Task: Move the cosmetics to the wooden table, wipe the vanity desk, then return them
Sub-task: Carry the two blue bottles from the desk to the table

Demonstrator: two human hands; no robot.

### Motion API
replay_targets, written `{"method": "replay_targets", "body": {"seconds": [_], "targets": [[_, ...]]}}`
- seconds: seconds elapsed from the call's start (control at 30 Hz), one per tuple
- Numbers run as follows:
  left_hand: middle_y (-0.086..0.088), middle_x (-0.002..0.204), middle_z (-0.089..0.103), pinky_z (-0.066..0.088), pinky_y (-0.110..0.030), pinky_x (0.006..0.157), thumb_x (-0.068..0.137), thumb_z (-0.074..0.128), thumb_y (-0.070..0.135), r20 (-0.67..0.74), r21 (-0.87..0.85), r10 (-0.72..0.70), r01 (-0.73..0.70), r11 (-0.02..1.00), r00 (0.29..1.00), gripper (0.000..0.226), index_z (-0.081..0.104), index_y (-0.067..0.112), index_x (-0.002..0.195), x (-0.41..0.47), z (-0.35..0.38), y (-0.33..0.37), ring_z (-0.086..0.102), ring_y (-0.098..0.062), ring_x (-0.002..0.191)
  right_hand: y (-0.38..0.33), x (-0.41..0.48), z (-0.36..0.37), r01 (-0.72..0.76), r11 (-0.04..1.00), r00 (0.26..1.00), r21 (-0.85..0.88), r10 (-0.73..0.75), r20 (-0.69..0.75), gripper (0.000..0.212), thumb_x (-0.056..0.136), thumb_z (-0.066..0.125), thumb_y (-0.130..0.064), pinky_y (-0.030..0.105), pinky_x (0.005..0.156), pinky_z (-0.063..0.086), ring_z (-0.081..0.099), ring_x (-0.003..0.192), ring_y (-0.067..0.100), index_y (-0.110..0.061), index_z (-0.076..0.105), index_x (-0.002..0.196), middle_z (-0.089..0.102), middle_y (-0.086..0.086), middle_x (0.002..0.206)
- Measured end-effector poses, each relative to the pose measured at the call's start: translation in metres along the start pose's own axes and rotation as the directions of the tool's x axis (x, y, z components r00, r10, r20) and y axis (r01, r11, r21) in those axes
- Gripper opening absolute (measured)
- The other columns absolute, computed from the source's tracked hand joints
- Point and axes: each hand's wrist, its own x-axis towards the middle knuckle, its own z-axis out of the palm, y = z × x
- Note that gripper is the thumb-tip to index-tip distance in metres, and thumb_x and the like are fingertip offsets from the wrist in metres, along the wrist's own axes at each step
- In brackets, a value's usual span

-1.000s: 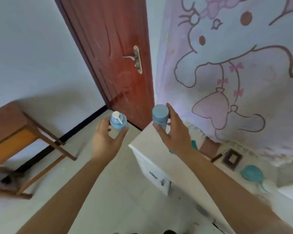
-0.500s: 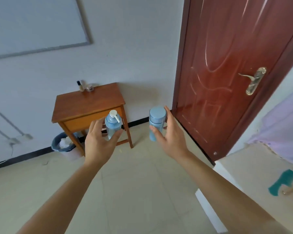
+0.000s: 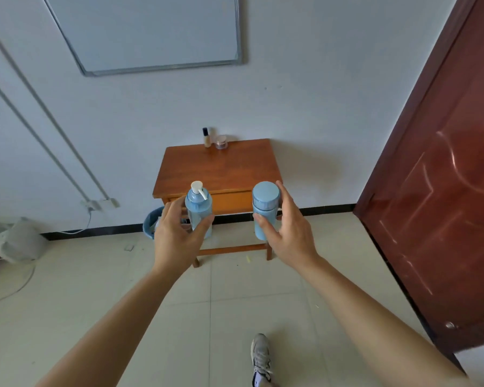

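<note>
So I've got a bottle in each of my hands, both held upright out in front of me at about the same height. My left hand (image 3: 176, 236) is wrapped around a light blue pump bottle (image 3: 198, 209) with a white pump head, fingers curled round the lower body. My right hand (image 3: 287, 233) is closed round a light blue capped bottle (image 3: 264, 209), thumb on one side and fingers on the other.

Straight ahead against the white wall is the wooden table (image 3: 221, 170), and its surface is mostly bare. At the back edge there's a foundation bottle (image 3: 206, 137) with a dark cap and a small pink jar (image 3: 221, 141) just beside it, both close to the wall.

Stuff around: a blue waste bin (image 3: 151, 223) tucked by the table's left leg, partly hidden behind my left hand. A whiteboard (image 3: 151, 32) hangs on the wall above. The red-brown door (image 3: 444, 177) is off to the right, and there's a grey bag (image 3: 17, 241) plus a cable on the floor at left. My sneaker (image 3: 260, 358) is on the tile floor, nothing lying between me and the table.
</note>
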Motion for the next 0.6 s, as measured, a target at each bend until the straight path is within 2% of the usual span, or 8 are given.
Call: {"method": "replay_targets", "body": {"seconds": [0.17,0.3,0.43,0.5,0.6], "targets": [[0.006,0.112,0.059,0.058,-0.039,0.082,0.078,0.079,0.034,-0.026,0.030,-0.029,0.030,0.999,0.999,0.055,0.056,0.018,0.125,0.110,0.026,-0.025,0.062,-0.014,0.099,0.033,0.099,0.053,0.022,1.000,0.999,0.021,-0.023,0.047,0.077,0.093,0.057,-0.055,0.012,0.088,0.038,0.055,0.121,0.011,-0.021,0.023,0.154,0.046,-0.005,0.148],[0.007,0.113,0.061,0.058,-0.036,0.082,0.076,0.080,0.035,-0.053,0.035,-0.058,0.059,0.998,0.997,0.057,0.056,0.022,0.126,0.192,0.036,-0.035,0.066,-0.014,0.095,0.053,0.183,0.089,0.049,0.998,0.997,0.032,-0.051,0.050,0.077,0.093,0.058,-0.055,-0.001,0.095,0.026,0.043,0.132,0.004,-0.021,0.025,0.153,0.046,-0.006,0.148],[0.010,0.114,0.059,0.057,-0.036,0.083,0.076,0.080,0.033,-0.112,0.047,-0.088,0.094,0.995,0.990,0.058,0.055,0.021,0.127,0.255,0.037,-0.051,0.063,-0.011,0.099,0.062,0.249,0.131,0.065,0.996,0.993,0.064,-0.071,0.092,0.079,0.093,0.058,-0.052,0.011,0.099,0.034,0.037,0.132,-0.003,-0.017,0.022,0.154,0.043,-0.002,0.151],[0.008,0.115,0.059,0.057,-0.038,0.083,0.076,0.080,0.032,-0.132,0.040,-0.094,0.100,0.994,0.987,0.059,0.055,0.019,0.128,0.283,0.037,-0.064,0.061,-0.009,0.100,0.067,0.277,0.154,0.071,0.995,0.989,0.073,-0.080,0.121,0.079,0.093,0.059,-0.050,0.008,0.097,0.035,0.033,0.129,-0.009,-0.017,0.022,0.155,0.042,-0.003,0.151],[0.010,0.116,0.059,0.058,-0.037,0.084,0.077,0.080,0.032,-0.141,0.033,-0.110,0.115,0.993,0.984,0.057,0.055,0.021,0.127,0.327,0.038,-0.092,0.061,-0.007,0.100,0.078,0.316,0.193,0.073,0.992,0.982,0.105,-0.090,0.168,0.072,0.094,0.060,-0.048,0.013,0.094,0.044,0.046,0.127,-0.001,-0.019,0.029,0.152,0.048,-0.004,0.146]]}}
